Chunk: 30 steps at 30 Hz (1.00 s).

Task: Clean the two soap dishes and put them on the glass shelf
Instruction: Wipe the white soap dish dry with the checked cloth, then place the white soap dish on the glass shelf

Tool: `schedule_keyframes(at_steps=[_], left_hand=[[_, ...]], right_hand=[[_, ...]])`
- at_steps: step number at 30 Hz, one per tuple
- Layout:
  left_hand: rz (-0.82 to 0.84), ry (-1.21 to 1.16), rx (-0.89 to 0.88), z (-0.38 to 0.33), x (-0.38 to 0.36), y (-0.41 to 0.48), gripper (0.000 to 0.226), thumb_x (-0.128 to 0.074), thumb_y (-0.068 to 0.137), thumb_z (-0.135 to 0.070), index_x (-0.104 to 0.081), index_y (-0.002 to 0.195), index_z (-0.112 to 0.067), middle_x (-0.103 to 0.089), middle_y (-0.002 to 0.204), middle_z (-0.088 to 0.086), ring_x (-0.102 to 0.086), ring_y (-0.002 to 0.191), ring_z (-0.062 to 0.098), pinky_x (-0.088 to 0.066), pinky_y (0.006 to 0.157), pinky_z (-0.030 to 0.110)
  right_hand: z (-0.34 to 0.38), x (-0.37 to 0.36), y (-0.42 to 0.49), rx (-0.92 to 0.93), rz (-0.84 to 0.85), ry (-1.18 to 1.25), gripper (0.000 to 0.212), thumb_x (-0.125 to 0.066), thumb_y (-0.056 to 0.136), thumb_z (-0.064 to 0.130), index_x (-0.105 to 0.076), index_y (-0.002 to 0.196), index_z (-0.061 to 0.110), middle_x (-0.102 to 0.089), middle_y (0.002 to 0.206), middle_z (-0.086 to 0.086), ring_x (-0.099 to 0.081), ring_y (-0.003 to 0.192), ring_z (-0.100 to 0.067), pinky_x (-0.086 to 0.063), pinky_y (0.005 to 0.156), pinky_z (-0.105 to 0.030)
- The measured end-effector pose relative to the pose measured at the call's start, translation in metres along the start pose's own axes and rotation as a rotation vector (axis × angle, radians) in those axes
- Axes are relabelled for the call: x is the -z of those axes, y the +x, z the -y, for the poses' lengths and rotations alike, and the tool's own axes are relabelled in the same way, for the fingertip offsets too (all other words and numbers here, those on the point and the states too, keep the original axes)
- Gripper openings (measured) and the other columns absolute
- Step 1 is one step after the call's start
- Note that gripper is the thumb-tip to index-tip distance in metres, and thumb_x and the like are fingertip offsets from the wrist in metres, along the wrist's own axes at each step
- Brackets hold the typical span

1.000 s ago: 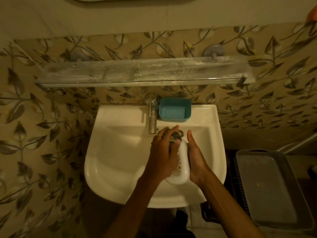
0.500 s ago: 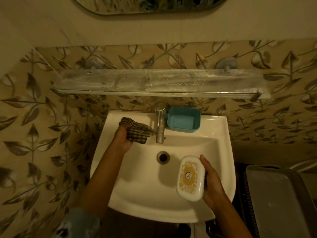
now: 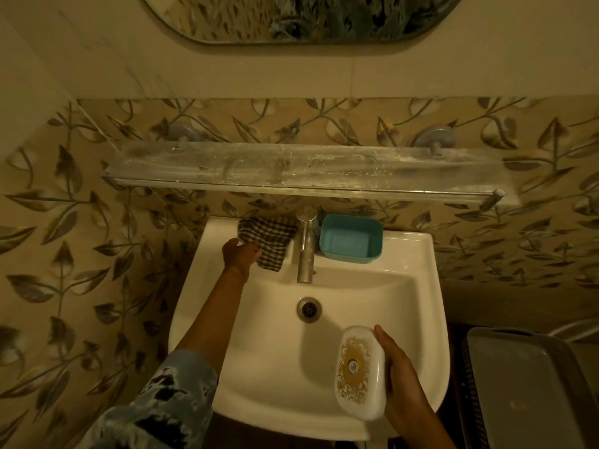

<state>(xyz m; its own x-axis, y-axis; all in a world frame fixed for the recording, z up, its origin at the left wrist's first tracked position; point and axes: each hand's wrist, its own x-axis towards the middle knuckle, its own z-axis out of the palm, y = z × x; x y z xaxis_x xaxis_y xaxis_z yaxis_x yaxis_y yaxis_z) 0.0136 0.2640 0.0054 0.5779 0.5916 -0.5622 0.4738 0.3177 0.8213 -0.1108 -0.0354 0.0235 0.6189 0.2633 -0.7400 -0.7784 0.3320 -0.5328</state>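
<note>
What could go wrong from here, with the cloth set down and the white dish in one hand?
The right hand grips the white dish by one edge only, over the sink; if wet, it could slip and drop into the basin. The cloth under the left hand overhangs the ledge beside the tap and may slide in. The glass shelf looks streaked with residue, so it could dirty a cleaned dish.

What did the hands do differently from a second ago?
The left hand stopped rubbing and carried the checked cloth to the sink rim left of the tap. The right hand still holds the white soap dish. The blue dish stayed put.
</note>
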Motion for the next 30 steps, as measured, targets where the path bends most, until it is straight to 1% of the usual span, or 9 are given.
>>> schedule_keyframes(at_steps=[2, 5, 9, 13, 15, 19, 25, 27, 30], left_hand=[[-0.017, -0.043, -0.040, 0.005, 0.007, -0.012, 0.063, -0.056, 0.087, 0.007, -0.029, 0.143, -0.001, -0.040, 0.143, 0.025, -0.048, 0.123, 0.040, -0.048, 0.094, 0.043], [0.017, 0.102, -0.108, 0.014, 0.023, -0.051, 0.045, -0.057, 0.088, 0.001, -0.048, 0.132, -0.004, -0.053, 0.131, 0.022, -0.059, 0.109, 0.035, -0.055, 0.079, 0.040], [0.425, 0.247, -0.038, 0.020, 0.048, -0.118, 0.031, -0.050, 0.096, -0.021, -0.055, 0.124, -0.009, -0.068, 0.104, 0.016, -0.068, 0.085, 0.025, -0.053, 0.063, 0.029], [0.623, 0.218, -0.208, -0.001, 0.070, -0.160, 0.051, -0.056, 0.082, -0.051, -0.051, 0.127, -0.027, -0.067, 0.109, 0.013, -0.071, 0.091, 0.025, -0.059, 0.069, 0.032], [0.666, 0.274, -0.397, -0.020, 0.081, -0.173, 0.045, -0.064, 0.081, -0.047, -0.055, 0.123, -0.033, -0.069, 0.109, 0.002, -0.071, 0.096, 0.019, -0.059, 0.072, 0.028], [0.615, 0.343, -0.637, -0.056, 0.100, -0.182, 0.029, -0.079, 0.073, -0.020, -0.067, 0.094, -0.034, -0.072, 0.096, -0.013, -0.072, 0.087, 0.016, -0.059, 0.070, 0.027], [0.475, 0.264, -0.793, -0.119, 0.122, -0.169, 0.027, -0.080, 0.072, -0.016, -0.068, 0.091, -0.030, -0.068, 0.097, -0.015, -0.069, 0.089, 0.006, -0.056, 0.066, 0.017], [0.424, 0.282, -0.818, -0.140, 0.121, -0.165, 0.027, -0.079, 0.073, -0.025, -0.067, 0.095, -0.033, -0.061, 0.105, -0.019, -0.066, 0.094, 0.005, -0.058, 0.067, 0.020], [0.418, 0.284, -0.835, -0.167, 0.115, -0.156, 0.032, -0.076, 0.074, -0.033, -0.066, 0.103, -0.039, -0.056, 0.112, -0.017, -0.063, 0.100, 0.009, -0.058, 0.067, 0.021]], right_hand=[[0.002, -0.009, -0.004, 0.068, 0.011, -0.045, 0.037, -0.063, 0.070, 0.045, -0.074, 0.097, 0.022, -0.076, 0.091, -0.014, -0.071, 0.083, -0.035, -0.057, 0.066, -0.042], [0.012, -0.030, -0.009, 0.216, 0.072, -0.242, 0.024, -0.069, 0.070, 0.039, -0.075, 0.090, 0.027, -0.076, 0.092, -0.008, -0.070, 0.089, -0.031, -0.058, 0.074, -0.048], [0.025, -0.072, -0.015, 0.554, 0.212, -0.770, 0.014, -0.060, 0.089, 0.033, -0.072, 0.091, 0.040, -0.074, 0.092, 0.019, -0.067, 0.088, -0.002, -0.051, 0.070, -0.015], [0.035, -0.114, -0.019, 0.919, 0.314, -1.402, 0.029, -0.059, 0.086, 0.050, -0.070, 0.095, 0.025, -0.068, 0.097, 0.005, -0.060, 0.084, -0.009, -0.048, 0.074, -0.023], [0.043, -0.136, -0.026, 1.040, 0.335, -1.584, 0.028, -0.064, 0.084, 0.047, -0.070, 0.099, 0.025, -0.068, 0.097, 0.002, -0.060, 0.082, -0.010, -0.046, 0.070, -0.022], [0.073, -0.171, -0.049, 1.219, 0.310, -1.681, 0.037, -0.072, 0.076, 0.047, -0.068, 0.108, 0.027, -0.066, 0.101, 0.004, -0.053, 0.083, -0.006, -0.036, 0.066, -0.018], [0.129, -0.178, -0.076, 1.374, 0.126, -1.408, 0.059, -0.078, 0.071, 0.040, -0.055, 0.124, 0.031, -0.035, 0.145, -0.001, -0.029, 0.134, -0.017, -0.031, 0.107, -0.036], [0.142, -0.183, -0.077, 1.359, 0.050, -1.244, 0.060, -0.080, 0.072, 0.032, -0.055, 0.126, 0.027, -0.042, 0.143, -0.001, -0.039, 0.131, -0.015, -0.035, 0.107, -0.035], [0.153, -0.200, -0.074, 1.325, 0.080, -1.053, 0.055, -0.080, 0.072, 0.022, -0.060, 0.122, 0.022, -0.062, 0.114, 0.011, -0.059, 0.097, 0.005, -0.054, 0.086, -0.017]])
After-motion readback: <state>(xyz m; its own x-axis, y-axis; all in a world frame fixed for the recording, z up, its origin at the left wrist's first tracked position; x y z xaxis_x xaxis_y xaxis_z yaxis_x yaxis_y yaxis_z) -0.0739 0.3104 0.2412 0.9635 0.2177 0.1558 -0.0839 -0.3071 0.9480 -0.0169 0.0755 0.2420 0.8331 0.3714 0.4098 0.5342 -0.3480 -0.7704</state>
